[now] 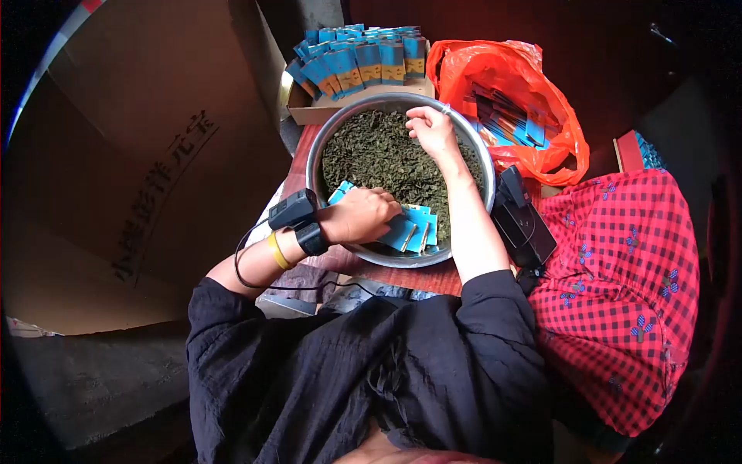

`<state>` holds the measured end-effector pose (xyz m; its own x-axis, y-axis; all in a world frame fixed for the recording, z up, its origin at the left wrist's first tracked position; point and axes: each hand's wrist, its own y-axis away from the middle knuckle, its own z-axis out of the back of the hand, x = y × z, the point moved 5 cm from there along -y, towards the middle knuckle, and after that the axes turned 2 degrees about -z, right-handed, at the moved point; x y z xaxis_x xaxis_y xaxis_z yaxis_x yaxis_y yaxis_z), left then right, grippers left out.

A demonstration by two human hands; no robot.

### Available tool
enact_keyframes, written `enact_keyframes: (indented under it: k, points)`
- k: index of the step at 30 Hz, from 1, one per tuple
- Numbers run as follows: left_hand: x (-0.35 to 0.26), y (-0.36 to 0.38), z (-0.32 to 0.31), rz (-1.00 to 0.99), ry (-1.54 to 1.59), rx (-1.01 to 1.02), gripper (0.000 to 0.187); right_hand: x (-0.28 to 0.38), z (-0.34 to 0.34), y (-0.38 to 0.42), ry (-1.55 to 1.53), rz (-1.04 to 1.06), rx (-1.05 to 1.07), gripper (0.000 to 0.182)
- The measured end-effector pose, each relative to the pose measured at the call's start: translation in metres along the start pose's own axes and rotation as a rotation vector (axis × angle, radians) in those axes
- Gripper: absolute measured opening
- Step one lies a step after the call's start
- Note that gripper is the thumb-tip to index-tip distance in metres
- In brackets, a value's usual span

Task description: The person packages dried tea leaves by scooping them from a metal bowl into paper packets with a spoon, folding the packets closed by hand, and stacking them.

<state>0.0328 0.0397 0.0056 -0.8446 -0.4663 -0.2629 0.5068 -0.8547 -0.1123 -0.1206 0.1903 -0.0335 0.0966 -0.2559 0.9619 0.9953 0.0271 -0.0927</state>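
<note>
A round metal basin [313, 166] holds a bed of dark green dried leaves [371, 147] that look like tea. My left hand [362, 215], with a dark band and a yellow bracelet on its wrist, is closed over several flat blue packets [417, 230] at the basin's near side. Two thin gold-coloured strips show on these packets, and the left fingertips are partly hidden. Over the leaves at the far right of the basin is my right hand [434, 133]. Its fingers are curled together; whatever may be between them is too small to make out.
Behind the basin, many blue packets [367, 66] stand in a cardboard tray [309, 114]. An orange-red plastic bag [568, 147] with more packets is at the right. A red checked cloth [618, 286] lies nearer, beside a black device [525, 232]. A large cardboard box [100, 170] rises at left.
</note>
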Motion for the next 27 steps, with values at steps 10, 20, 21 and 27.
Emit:
enact_keyframes:
  k: [10,20,21,27]
  points:
    - [0.049,-0.036,0.045,0.242,0.647,-0.095,0.012,0.002,0.004,0.002,-0.098,-0.017,0.039,0.020]
    - [0.128,-0.062,0.016,0.434,0.682,-0.766,0.019,0.034,0.003,0.026,-0.546,-0.271,0.212,0.036]
    - [0.129,-0.061,0.015,0.444,0.698,-0.764,0.018,0.036,0.002,0.025,-0.545,-0.282,0.213,0.036]
    - [0.128,-0.055,0.023,0.426,0.664,-0.812,0.017,0.037,-0.001,0.024,-0.601,-0.331,0.344,0.036]
